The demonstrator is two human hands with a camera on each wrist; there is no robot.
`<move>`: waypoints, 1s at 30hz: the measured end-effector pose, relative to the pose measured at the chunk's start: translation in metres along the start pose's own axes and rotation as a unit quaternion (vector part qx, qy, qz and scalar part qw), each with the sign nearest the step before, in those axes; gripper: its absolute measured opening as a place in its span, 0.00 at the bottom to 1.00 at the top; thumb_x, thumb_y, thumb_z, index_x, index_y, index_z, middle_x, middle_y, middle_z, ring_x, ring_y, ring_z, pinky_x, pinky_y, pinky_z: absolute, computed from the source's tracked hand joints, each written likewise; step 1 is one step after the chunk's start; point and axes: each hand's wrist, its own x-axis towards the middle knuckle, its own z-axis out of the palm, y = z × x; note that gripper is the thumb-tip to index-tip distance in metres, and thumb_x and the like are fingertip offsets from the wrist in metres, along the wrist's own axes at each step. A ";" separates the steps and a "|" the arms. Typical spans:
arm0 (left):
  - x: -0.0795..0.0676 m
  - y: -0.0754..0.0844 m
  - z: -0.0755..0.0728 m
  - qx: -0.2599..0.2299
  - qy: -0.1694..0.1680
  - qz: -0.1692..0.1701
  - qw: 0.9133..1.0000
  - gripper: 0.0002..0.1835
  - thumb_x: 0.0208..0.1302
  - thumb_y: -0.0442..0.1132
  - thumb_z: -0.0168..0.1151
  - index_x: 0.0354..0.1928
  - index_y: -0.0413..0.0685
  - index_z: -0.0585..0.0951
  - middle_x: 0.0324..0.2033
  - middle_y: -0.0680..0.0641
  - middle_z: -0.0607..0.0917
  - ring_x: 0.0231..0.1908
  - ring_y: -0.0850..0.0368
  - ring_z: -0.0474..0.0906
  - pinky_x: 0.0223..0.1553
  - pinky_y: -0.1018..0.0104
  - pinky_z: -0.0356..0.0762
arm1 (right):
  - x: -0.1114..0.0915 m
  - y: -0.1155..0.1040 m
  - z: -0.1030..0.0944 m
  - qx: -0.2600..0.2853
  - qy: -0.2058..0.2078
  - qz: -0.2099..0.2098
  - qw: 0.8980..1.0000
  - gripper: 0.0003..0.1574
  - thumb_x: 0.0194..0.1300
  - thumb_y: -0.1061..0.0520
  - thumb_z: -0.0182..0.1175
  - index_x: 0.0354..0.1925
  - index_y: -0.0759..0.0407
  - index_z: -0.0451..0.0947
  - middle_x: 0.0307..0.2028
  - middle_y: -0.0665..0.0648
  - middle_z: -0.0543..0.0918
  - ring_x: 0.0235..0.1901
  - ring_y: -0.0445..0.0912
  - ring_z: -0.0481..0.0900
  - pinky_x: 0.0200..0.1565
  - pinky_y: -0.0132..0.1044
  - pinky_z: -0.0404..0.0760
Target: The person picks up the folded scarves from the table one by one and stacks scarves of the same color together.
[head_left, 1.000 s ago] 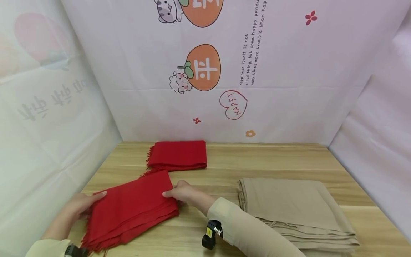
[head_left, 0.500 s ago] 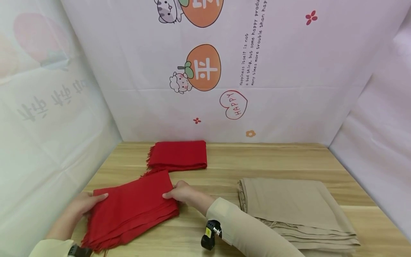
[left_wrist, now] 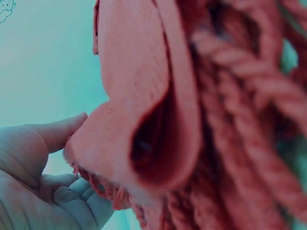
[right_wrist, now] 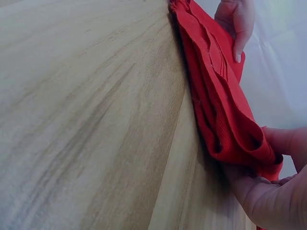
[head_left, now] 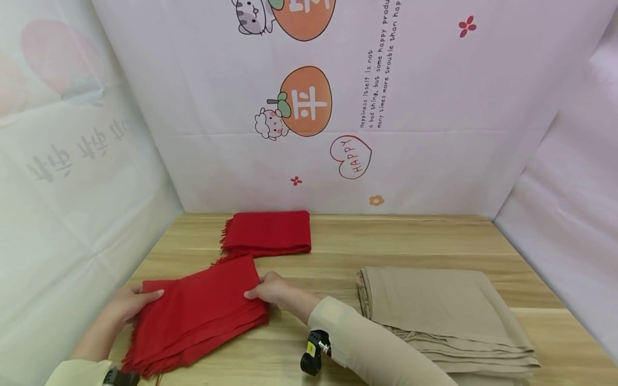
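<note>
A folded red fringed scarf [head_left: 200,308] lies at the front left of the table, slightly slanted. My left hand [head_left: 124,306] grips its far left corner, thumb on top and fingers underneath. At the scarf's right edge, my right hand [head_left: 272,288] pinches the layers between thumb and fingers. The right wrist view shows the stacked folds of the red scarf [right_wrist: 216,91] held by the right hand [right_wrist: 273,187], with fingers beneath. Close up in the left wrist view are a rolled fold and twisted tassels [left_wrist: 240,105]; the left hand [left_wrist: 53,177] holds the far edge.
Behind the held scarf lies a second folded red scarf [head_left: 267,231] with fringe on its left. A folded beige cloth [head_left: 439,305] lies on the right of the wooden table [head_left: 410,236]. White printed sheets [head_left: 425,107] hang at the back and sides.
My left hand has shifted slightly rightward, and the scarf's left corner has moved a little with it. The right hand and the other cloths stay nearly still.
</note>
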 end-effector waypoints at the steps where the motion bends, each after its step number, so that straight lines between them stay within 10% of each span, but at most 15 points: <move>1: 0.000 0.000 0.000 -0.006 -0.003 -0.003 1.000 0.23 0.64 0.43 0.62 0.42 0.22 0.74 0.27 0.46 0.79 0.28 0.56 0.76 0.29 0.63 0.77 | 0.000 0.000 0.000 0.002 0.001 -0.001 1.000 0.20 0.60 0.59 0.69 0.47 0.69 0.78 0.33 0.53 0.79 0.35 0.44 0.78 0.42 0.39 0.78; 30: 0.002 -0.001 -0.004 -0.039 -0.027 -0.002 0.999 0.25 0.67 0.41 0.60 0.48 0.18 0.74 0.30 0.47 0.83 0.31 0.55 0.80 0.35 0.60 0.82 | 0.005 0.001 0.004 0.000 0.044 0.005 0.999 0.10 0.60 0.58 0.68 0.36 0.64 0.80 0.27 0.53 0.76 0.23 0.43 0.68 0.25 0.33 0.66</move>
